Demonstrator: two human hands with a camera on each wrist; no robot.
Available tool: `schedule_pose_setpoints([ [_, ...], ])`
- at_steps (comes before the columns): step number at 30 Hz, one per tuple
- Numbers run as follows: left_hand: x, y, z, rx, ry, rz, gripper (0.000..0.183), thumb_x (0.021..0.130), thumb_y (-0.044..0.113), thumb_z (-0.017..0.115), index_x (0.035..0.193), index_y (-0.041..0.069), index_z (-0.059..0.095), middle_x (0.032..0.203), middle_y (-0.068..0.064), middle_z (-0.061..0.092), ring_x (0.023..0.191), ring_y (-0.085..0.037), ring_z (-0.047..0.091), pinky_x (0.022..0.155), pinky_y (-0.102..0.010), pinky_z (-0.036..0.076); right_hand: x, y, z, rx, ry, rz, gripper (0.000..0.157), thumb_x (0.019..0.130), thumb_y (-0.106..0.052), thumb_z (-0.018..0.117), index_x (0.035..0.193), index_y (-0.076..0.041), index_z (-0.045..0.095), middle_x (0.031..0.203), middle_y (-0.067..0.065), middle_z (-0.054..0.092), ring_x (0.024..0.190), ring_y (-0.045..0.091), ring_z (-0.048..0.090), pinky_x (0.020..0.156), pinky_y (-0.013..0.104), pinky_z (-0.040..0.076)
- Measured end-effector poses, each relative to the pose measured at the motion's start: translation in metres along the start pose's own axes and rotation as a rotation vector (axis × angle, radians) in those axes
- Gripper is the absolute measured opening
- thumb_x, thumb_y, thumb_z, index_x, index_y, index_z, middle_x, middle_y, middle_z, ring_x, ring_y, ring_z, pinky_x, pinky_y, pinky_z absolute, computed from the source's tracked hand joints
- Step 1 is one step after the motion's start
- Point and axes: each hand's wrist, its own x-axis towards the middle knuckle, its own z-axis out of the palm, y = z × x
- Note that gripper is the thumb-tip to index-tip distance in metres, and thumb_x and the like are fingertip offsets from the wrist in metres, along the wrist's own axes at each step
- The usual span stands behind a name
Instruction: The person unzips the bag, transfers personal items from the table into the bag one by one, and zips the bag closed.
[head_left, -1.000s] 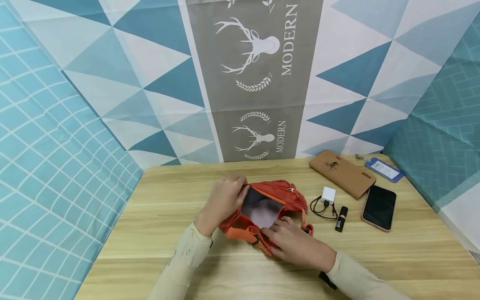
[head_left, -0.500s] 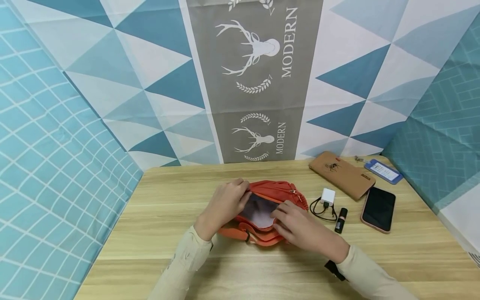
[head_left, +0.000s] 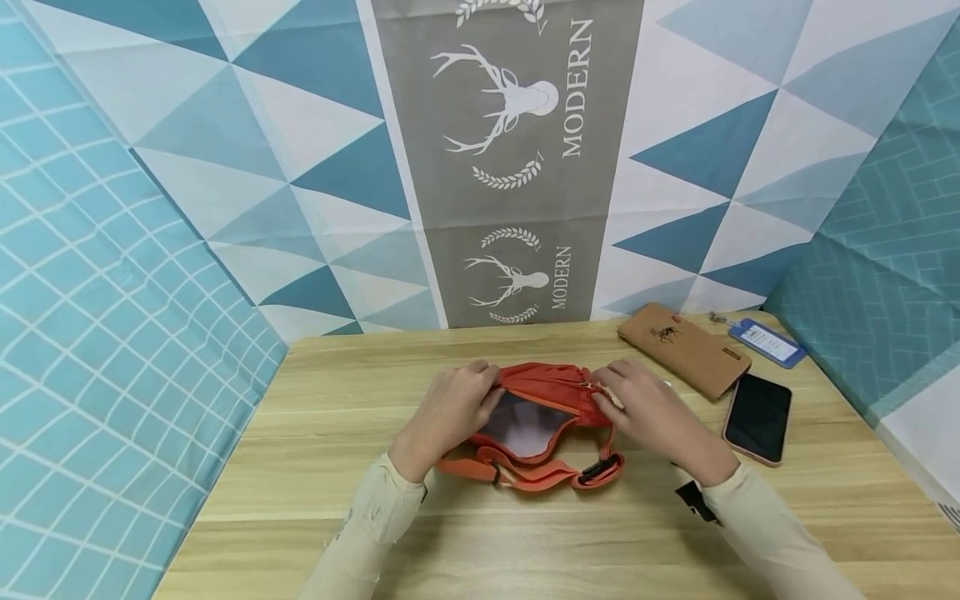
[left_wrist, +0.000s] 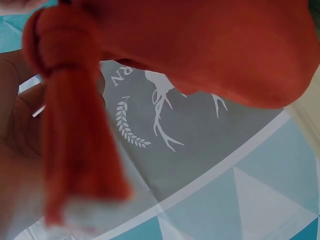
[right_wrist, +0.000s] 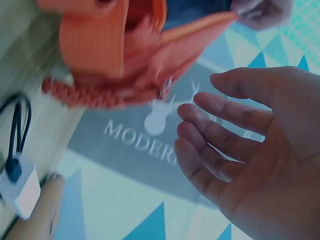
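Observation:
A red waist bag [head_left: 534, 380] lies on the table with its mouth open, showing a grey lining [head_left: 528, 427]. My left hand [head_left: 453, 408] grips the edge of the bag's mouth at its left end. In the left wrist view that hand is partly hidden behind a hanging red strap [left_wrist: 80, 120]. My right hand [head_left: 651, 408] is at the bag's right end, by the zipper pull [head_left: 587, 384]. The right wrist view shows its fingers loosely bent and apart from the bag, with nothing between them. An orange strap with a black buckle [head_left: 598, 469] lies in front of the bag.
Right of the bag lie a brown wallet [head_left: 682, 350], a blue card holder [head_left: 768, 342] and a phone [head_left: 757, 417]. A white charger [right_wrist: 22, 185] with a black cable is mostly hidden behind the right hand in the head view. Patterned cloth [head_left: 517, 192] hangs behind the table.
My right hand has left the front edge of the bag's mouth and moved right and back to the zipper end, uncovering the buckle. The left hand keeps its grip.

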Motion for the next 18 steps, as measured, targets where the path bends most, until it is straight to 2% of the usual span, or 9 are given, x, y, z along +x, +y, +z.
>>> schedule_pose_setpoints([
  [4, -0.002, 0.000, 0.000, 0.015, -0.012, 0.002, 0.013, 0.090, 0.018, 0.074, 0.084, 0.013, 0.064, 0.072, 0.003, 0.053, 0.053, -0.009, 0.048, 0.048, -0.024, 0.039, 0.000, 0.019, -0.003, -0.038, -0.014, 0.042, 0.024, 0.091, -0.012, 0.071, 0.112, 0.000, 0.068, 0.106, 0.015, 0.066, 0.098, 0.031, 0.060, 0.081, 0.046, 0.052],
  [7, -0.003, 0.001, 0.000, 0.025, -0.025, -0.004, 0.013, 0.090, 0.019, 0.074, 0.085, 0.013, 0.065, 0.073, 0.003, 0.054, 0.053, -0.009, 0.049, 0.048, -0.023, 0.039, -0.001, 0.035, -0.009, -0.044, -0.061, 0.095, 0.027, 0.092, -0.011, 0.070, 0.114, 0.004, 0.066, 0.108, 0.020, 0.066, 0.101, 0.038, 0.061, 0.083, 0.051, 0.051],
  [9, -0.003, 0.001, 0.000, 0.029, -0.033, -0.010, 0.013, 0.090, 0.020, 0.074, 0.085, 0.013, 0.065, 0.073, 0.003, 0.054, 0.053, -0.009, 0.049, 0.048, -0.023, 0.039, -0.004, 0.047, -0.015, -0.021, -0.135, 0.160, 0.029, 0.093, -0.010, 0.068, 0.117, 0.006, 0.064, 0.111, 0.023, 0.065, 0.102, 0.040, 0.062, 0.082, 0.053, 0.051],
  [12, -0.003, 0.001, -0.001, 0.028, -0.040, -0.014, 0.012, 0.090, 0.019, 0.074, 0.085, 0.013, 0.065, 0.073, 0.003, 0.053, 0.053, -0.008, 0.049, 0.048, -0.022, 0.039, -0.012, 0.068, -0.028, 0.026, -0.292, 0.262, 0.020, 0.094, -0.009, 0.066, 0.107, 0.005, 0.063, 0.093, 0.019, 0.064, 0.080, 0.032, 0.062, 0.068, 0.046, 0.050],
  [14, -0.004, 0.002, -0.002, 0.028, -0.041, -0.014, 0.012, 0.090, 0.019, 0.074, 0.085, 0.013, 0.065, 0.072, 0.003, 0.053, 0.053, -0.009, 0.049, 0.048, -0.022, 0.039, -0.019, 0.083, -0.036, 0.070, -0.408, 0.355, 0.013, 0.096, -0.010, 0.062, 0.096, 0.003, 0.060, 0.080, 0.012, 0.057, 0.068, 0.024, 0.055, 0.060, 0.039, 0.044],
  [16, -0.004, 0.002, -0.003, 0.030, -0.038, -0.012, 0.012, 0.090, 0.019, 0.075, 0.085, 0.012, 0.065, 0.072, 0.003, 0.053, 0.053, -0.009, 0.050, 0.048, -0.022, 0.039, -0.025, 0.099, -0.044, 0.110, -0.492, 0.432, 0.013, 0.097, -0.010, 0.058, 0.088, -0.001, 0.054, 0.072, 0.006, 0.047, 0.063, 0.019, 0.045, 0.058, 0.036, 0.037],
  [18, -0.004, 0.002, -0.003, 0.031, -0.034, -0.011, 0.013, 0.090, 0.019, 0.075, 0.084, 0.012, 0.065, 0.071, 0.003, 0.053, 0.054, -0.009, 0.050, 0.048, -0.022, 0.039, -0.030, 0.113, -0.049, 0.133, -0.531, 0.475, 0.014, 0.096, -0.010, 0.056, 0.088, 0.001, 0.053, 0.075, 0.008, 0.048, 0.065, 0.020, 0.044, 0.060, 0.036, 0.037],
])
